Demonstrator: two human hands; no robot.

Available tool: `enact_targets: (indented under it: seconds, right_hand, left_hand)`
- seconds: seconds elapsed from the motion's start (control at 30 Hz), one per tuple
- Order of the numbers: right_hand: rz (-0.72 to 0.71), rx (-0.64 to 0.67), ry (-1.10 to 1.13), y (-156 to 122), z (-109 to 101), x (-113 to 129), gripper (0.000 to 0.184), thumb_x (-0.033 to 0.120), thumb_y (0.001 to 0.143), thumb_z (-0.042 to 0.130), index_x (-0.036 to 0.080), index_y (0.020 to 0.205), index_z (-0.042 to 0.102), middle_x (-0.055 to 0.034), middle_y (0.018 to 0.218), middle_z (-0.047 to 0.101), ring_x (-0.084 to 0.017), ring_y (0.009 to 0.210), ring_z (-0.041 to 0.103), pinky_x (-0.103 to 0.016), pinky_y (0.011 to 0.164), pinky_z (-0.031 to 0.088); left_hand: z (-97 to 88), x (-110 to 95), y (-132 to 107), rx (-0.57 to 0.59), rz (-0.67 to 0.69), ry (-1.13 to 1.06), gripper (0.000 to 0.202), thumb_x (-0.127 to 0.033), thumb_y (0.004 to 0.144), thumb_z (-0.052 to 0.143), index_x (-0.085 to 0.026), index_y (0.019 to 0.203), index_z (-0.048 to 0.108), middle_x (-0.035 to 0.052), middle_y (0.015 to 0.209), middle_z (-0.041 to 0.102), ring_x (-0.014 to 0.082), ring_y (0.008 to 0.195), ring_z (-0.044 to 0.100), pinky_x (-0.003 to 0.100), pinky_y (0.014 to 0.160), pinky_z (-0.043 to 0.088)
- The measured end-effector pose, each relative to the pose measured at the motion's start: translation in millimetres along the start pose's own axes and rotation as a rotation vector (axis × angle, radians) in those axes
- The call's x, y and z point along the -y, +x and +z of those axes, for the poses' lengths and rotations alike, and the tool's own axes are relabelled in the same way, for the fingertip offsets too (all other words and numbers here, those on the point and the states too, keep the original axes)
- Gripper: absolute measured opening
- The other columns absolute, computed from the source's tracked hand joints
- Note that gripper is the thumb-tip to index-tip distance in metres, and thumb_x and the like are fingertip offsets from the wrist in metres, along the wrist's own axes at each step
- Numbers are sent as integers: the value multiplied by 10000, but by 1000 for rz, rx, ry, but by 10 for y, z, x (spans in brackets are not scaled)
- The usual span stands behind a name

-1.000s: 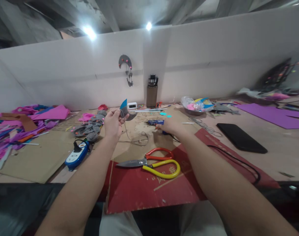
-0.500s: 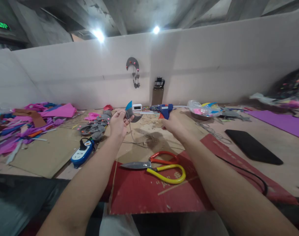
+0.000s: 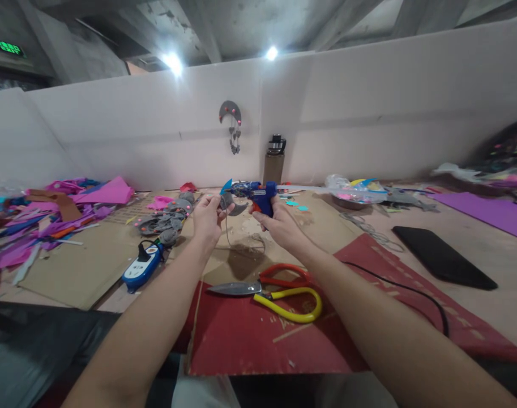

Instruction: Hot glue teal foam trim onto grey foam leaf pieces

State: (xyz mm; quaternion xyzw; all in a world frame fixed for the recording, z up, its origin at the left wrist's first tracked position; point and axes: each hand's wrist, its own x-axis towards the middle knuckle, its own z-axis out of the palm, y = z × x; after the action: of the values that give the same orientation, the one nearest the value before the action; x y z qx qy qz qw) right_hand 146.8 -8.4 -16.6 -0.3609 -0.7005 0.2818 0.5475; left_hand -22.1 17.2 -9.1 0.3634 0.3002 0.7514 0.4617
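Pinching a grey crescent between closed fingertips, the left hand holds it up beyond the scissors. The crescent looks flat and matt, with a pointed blue piece at its upper end and a thin cord hanging below. Also beyond the scissors, the right hand has its fingers wrapped around a blue glue gun; its stained nozzle points at the blue piece, but I cannot tell whether they touch. Farther back and right of the scissors, a shallow bowl holds clear plastic with pink, yellow and blue pieces. A dark-lidded bottle stands upright well behind the scissors, its contents unclear.
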Motion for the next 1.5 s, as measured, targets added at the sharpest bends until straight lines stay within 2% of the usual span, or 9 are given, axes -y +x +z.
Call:
enact_targets:
  seconds: [0.1, 0.23, 0.33, 0.47, 0.67, 0.9, 1.1, 1.23, 1.5]
  right_hand:
    - [-51, 9, -53, -2, 13, -17, 226, 311, 790, 569, 194, 979, 530, -26, 830, 600, -147, 684, 518, -309, 632, 468]
    - [-65, 23, -56, 2, 31, -6, 220, 307, 794, 562, 194, 977, 519, -8, 753, 580, -160, 687, 515, -330, 662, 462]
    - [-71, 13, -58, 3, 41, -25, 250, 310, 797, 561, 195, 1012, 509, -2, 750, 576, -158, 679, 510, -326, 652, 453]
    - [-70, 6, -67, -6, 52, -62, 197, 301, 802, 546, 197, 967, 518, -3, 748, 573, -153, 664, 506, -311, 629, 439]
    - [-5, 29, -78, -25, 49, -19, 199, 305, 804, 535, 186, 963, 517, 0, 743, 559, -139, 616, 484, -287, 574, 407]
    - [-73, -4, -149, -15, 14, 45, 160, 283, 802, 534, 191, 930, 511, -16, 797, 569, -155, 688, 485, -323, 679, 416]
    - [-63, -11, -171, -12, -12, 107, 140, 277, 798, 524, 185, 902, 506, -20, 804, 555, -153, 696, 468, -319, 695, 409]
    - [-28, -2, -174, -22, -20, 122, 158, 301, 806, 520, 180, 906, 509, -22, 810, 553, -155, 704, 471, -314, 696, 396]
    - [-7, -16, -162, -19, -14, 59, 192, 326, 814, 520, 180, 939, 519, -23, 825, 557, -161, 716, 480, -323, 705, 390]
  left_hand:
    - [11, -10, -10, -1, 1, 10, 260, -257, 644, 728, -168, 637, 484, -113, 455, 405, 10, 375, 355, 300, 678, 588]
    - [20, -17, -23, -9, 11, 12, 264, -260, 641, 735, -165, 641, 489, -111, 469, 415, 7, 386, 361, 281, 678, 582]
    - [27, -14, -30, 1, 6, 17, 266, -266, 650, 736, -163, 640, 492, -109, 472, 412, 5, 384, 358, 278, 672, 579]
    - [34, -8, -34, 5, 9, 26, 262, -276, 658, 738, -161, 641, 503, -100, 485, 427, 11, 401, 380, 272, 667, 577]
    - [27, 2, -26, 7, 18, 21, 259, -279, 654, 746, -157, 653, 517, -102, 489, 434, 5, 406, 368, 262, 666, 577]
    - [17, 6, -21, -7, 28, 12, 234, -255, 652, 743, -154, 674, 533, -60, 580, 539, 35, 507, 515, 264, 675, 584]
    - [40, -24, -38, -20, 27, 23, 218, -255, 656, 738, -143, 681, 552, -43, 610, 578, 32, 489, 506, 277, 663, 590]
    - [54, -40, -42, -38, 22, 17, 206, -246, 652, 730, -141, 668, 553, -62, 556, 539, 21, 454, 465, 276, 653, 589]
    - [47, -38, -37, -25, 41, 1, 188, -236, 655, 718, -146, 666, 552, -68, 535, 526, 27, 459, 476, 290, 677, 592]
